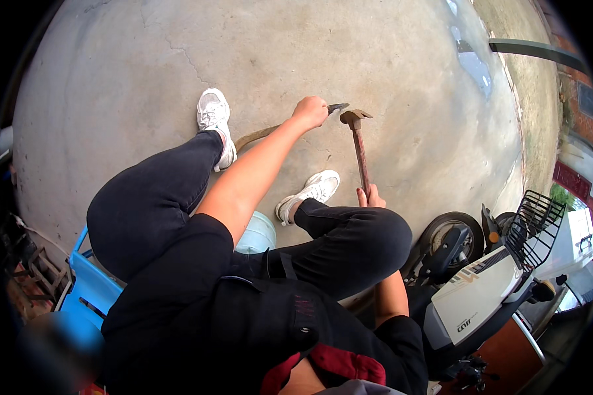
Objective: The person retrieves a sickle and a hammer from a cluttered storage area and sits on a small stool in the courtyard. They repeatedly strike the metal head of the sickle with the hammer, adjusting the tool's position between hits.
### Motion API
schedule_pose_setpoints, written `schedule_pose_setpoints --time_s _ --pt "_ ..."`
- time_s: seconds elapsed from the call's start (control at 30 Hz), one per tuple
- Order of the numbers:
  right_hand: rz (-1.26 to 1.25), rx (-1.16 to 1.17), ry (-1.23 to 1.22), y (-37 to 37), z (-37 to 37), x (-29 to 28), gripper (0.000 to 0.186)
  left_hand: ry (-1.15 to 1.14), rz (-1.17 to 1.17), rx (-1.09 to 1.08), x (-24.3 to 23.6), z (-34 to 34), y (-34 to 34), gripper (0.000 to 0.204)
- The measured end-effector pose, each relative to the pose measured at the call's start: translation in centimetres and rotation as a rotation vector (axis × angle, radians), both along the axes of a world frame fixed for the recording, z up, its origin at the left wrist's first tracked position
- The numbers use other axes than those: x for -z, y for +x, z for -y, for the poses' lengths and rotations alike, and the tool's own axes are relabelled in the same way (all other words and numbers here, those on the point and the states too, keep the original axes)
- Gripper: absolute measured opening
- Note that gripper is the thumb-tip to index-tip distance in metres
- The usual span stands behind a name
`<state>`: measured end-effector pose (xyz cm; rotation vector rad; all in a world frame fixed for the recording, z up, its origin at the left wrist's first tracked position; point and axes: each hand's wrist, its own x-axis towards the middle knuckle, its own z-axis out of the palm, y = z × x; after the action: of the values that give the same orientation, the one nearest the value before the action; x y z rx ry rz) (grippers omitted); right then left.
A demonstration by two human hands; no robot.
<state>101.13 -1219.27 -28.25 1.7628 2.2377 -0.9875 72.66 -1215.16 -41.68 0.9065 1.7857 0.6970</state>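
Observation:
My left hand (311, 112) is closed around a long tool with a dark metal tip (338, 107) poking out past the fingers. Its curved, pale wooden handle (255, 136) runs back beneath my forearm toward my left shoe. In my right hand (373, 197) is a claw hammer (360, 148) with a worn reddish handle and a rusty brown head. The fingers wrap the lower end of the handle, partly hidden behind my knee. The hammer's head is just right of the dark tip, with a small gap between them. Both tools are above the concrete floor.
White shoes (212, 118) and my bent legs flank the work. A pale blue round container (257, 235) stands between my legs. On the left is a blue plastic chair (92, 283); at right stands a white motorbike (474, 296) with a black rack. A dark post (540, 51) juts in at upper right.

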Motion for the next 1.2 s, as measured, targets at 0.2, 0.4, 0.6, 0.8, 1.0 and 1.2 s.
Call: schedule_pose_setpoints --time_s 0.2,0.4,0.6,0.8,1.0,1.2 --pt "-0.188 -0.162 0.023 -1.9 -2.3 0.9 0.02 -0.068 0.249 -0.159 -0.2 0.2 0.9 0.018" --pt "-0.172 -0.221 0.03 -3.5 -3.5 0.7 0.022 -0.059 0.427 -0.337 0.5 0.5 1.7 0.015" --pt "-0.158 -0.225 0.035 -4.0 -3.7 0.7 0.023 0.027 0.529 -0.573 -1.1 1.0 1.5 0.007" --pt "-0.174 -0.215 0.005 -3.9 -3.7 -0.4 0.022 0.035 0.604 -0.667 -1.2 1.1 1.5 0.005" --pt "-0.089 -0.282 0.01 -4.3 -4.6 -1.0 0.021 0.066 0.66 -0.672 0.6 1.3 1.9 0.011" --pt "-0.127 -0.268 0.041 -4.0 -3.9 -1.3 0.022 0.038 0.59 -0.741 -0.3 1.3 2.1 0.007"
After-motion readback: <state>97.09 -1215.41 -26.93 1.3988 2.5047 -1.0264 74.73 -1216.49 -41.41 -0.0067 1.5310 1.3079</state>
